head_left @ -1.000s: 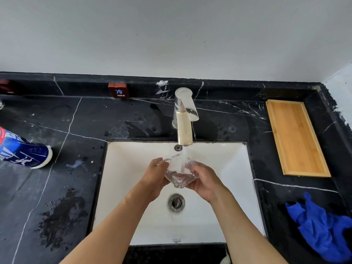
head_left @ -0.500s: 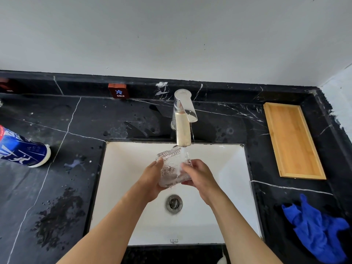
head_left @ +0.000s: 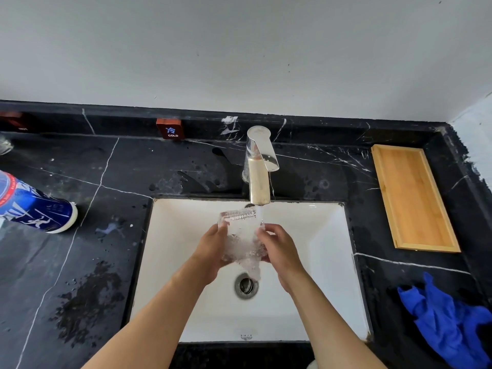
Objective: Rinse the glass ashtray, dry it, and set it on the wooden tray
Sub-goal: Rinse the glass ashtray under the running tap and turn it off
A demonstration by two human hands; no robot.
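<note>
The clear glass ashtray [head_left: 241, 233] is tilted up on edge under the faucet [head_left: 258, 166], over the white sink [head_left: 327, 241]. Water runs from the spout onto the ashtray and falls toward the drain [head_left: 246, 285]. My left hand [head_left: 211, 247] grips the ashtray's left side and my right hand [head_left: 279, 246] grips its right side. The wooden tray [head_left: 412, 198] lies on the black counter right of the sink, with nothing on it. A crumpled blue cloth [head_left: 447, 323] lies on the counter at the near right.
A blue and white can [head_left: 34, 206] lies on its side on the left counter. Wet patches [head_left: 87, 296] mark the black marble left of the sink. A red COLD tag [head_left: 170, 128] sits on the back ledge. A wall closes off the right side.
The ashtray has tipped from nearly flat to standing on edge under the stream. Both hands have shifted slightly with it, still holding its sides.
</note>
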